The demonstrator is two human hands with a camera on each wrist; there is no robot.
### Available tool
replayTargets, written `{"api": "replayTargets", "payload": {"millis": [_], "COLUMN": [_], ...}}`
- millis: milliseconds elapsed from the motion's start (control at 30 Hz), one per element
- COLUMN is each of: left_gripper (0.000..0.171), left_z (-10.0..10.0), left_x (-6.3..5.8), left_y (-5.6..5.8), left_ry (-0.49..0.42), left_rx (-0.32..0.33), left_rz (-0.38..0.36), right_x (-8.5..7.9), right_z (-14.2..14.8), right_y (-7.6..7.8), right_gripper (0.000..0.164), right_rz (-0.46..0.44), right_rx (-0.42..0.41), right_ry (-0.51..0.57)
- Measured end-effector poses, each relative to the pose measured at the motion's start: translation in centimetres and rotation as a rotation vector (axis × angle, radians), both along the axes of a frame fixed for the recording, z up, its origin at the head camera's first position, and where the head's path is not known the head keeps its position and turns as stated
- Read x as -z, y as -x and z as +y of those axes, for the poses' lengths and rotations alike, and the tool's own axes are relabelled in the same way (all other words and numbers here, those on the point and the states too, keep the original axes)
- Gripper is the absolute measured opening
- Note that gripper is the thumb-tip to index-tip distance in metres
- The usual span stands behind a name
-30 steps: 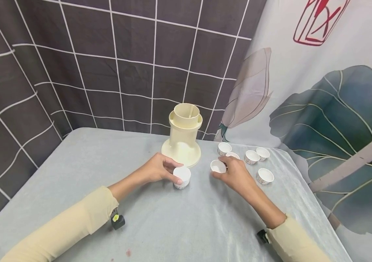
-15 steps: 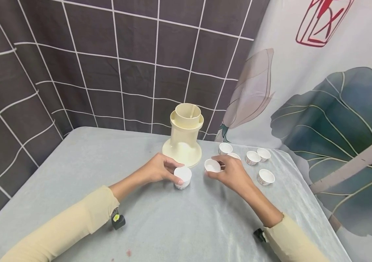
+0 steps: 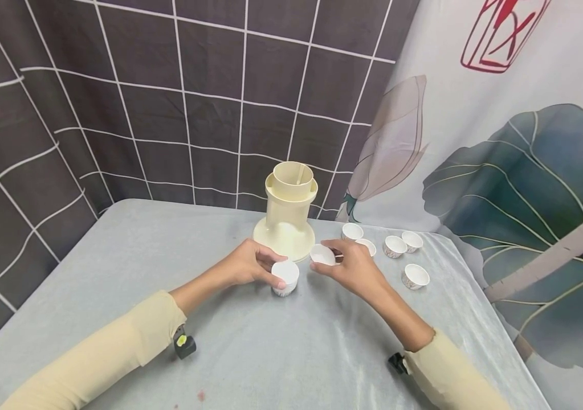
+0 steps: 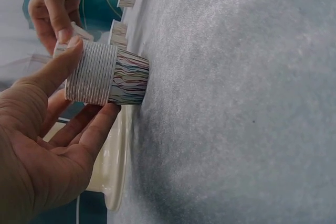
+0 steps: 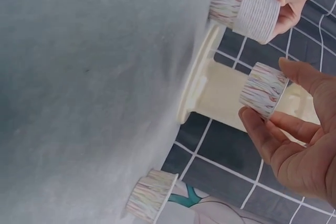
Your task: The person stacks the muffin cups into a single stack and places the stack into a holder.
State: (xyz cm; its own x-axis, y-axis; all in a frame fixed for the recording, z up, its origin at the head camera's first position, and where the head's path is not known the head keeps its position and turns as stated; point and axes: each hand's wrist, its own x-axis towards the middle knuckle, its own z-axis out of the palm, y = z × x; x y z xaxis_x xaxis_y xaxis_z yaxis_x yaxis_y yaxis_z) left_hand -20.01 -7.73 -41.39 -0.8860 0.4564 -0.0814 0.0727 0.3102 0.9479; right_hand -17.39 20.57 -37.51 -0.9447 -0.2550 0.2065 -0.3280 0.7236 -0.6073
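My left hand (image 3: 250, 265) grips a nested stack of white paper baking cups (image 4: 107, 74) between thumb and fingers. The stack stands on the cloth, many rims close together above one patterned wall with coloured wavy lines. My right hand (image 3: 351, 266) pinches a single paper baking cup (image 5: 263, 90) of the same pattern by its side, thumb on one side and fingers on the other. That cup is raised off the table, a short way to the right of the stack, its mouth facing up in the head view.
A cream plastic cylinder on a wide round base (image 3: 291, 219) stands just behind the hands. Several loose paper cups (image 3: 416, 276) sit at the back right of the table. Grey cloth (image 3: 250, 353) covers the table; a dark gridded curtain (image 3: 209, 114) hangs behind.
My right hand has carried its single cup leftward and slightly back, closer to the stack. The left hand and the stack have stayed in place.
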Motion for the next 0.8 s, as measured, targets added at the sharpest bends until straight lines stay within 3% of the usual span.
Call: {"api": "replayTargets", "payload": {"millis": [600, 800], "left_gripper": [0.055, 0.055], "left_z": [0.0, 0.0], "left_x": [0.1, 0.1], "left_y": [0.0, 0.0], "left_ry": [0.013, 0.009], "left_rx": [0.007, 0.010], "left_rz": [0.003, 0.000], "right_x": [-1.2, -1.1], "right_z": [-2.5, -3.1], "right_y": [0.0, -0.2], "right_gripper": [0.052, 0.056], "right_rz": [-0.030, -0.011], "right_rx": [-0.092, -0.132], "right_ry": [0.055, 0.029]}}
